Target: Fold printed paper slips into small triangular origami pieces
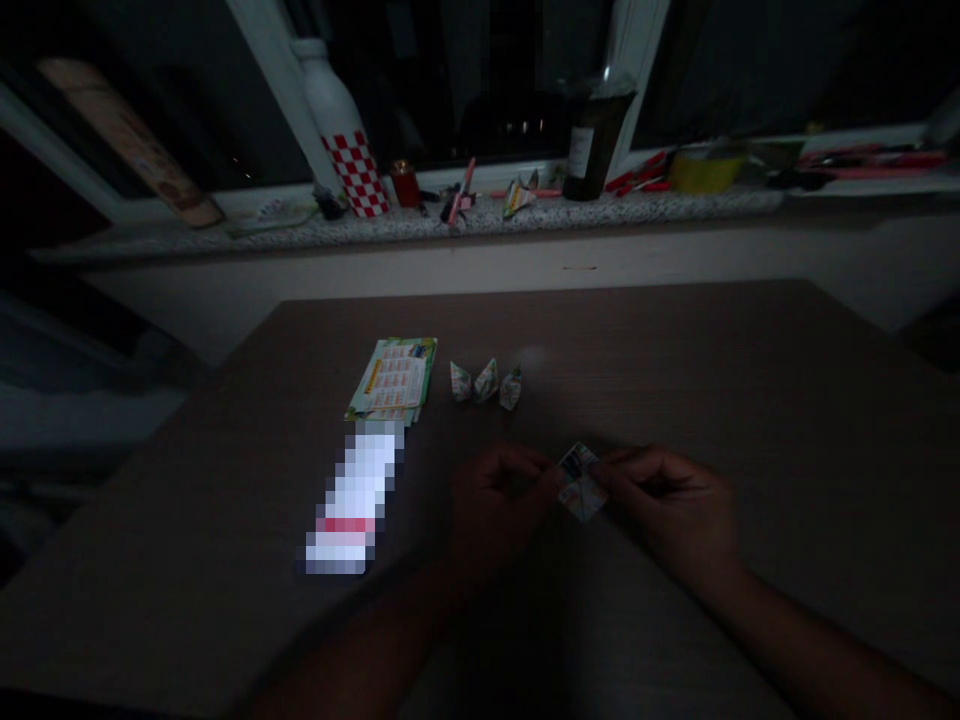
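Observation:
Between my two hands is a small folded paper square (583, 497), turned so that a corner points toward me, with printed patches and crease lines on it. My left hand (502, 500) pinches its left corner between thumb and fingers. On the opposite corner, my right hand (671, 500) has the same kind of pinch. Beyond my left hand stand three small folded paper pieces (486, 381) in a row, each with a pointed tip. A stack of printed paper sheets (391, 378) with green borders lies farther left.
A lit phone (352, 500), its screen blurred out, lies left of my hands on the brown table (675, 360). Behind, the granite windowsill (450, 232) carries a red-and-white checkered bottle (356, 165), a dark labelled container (592, 150), a yellow container (705, 170) and several pens.

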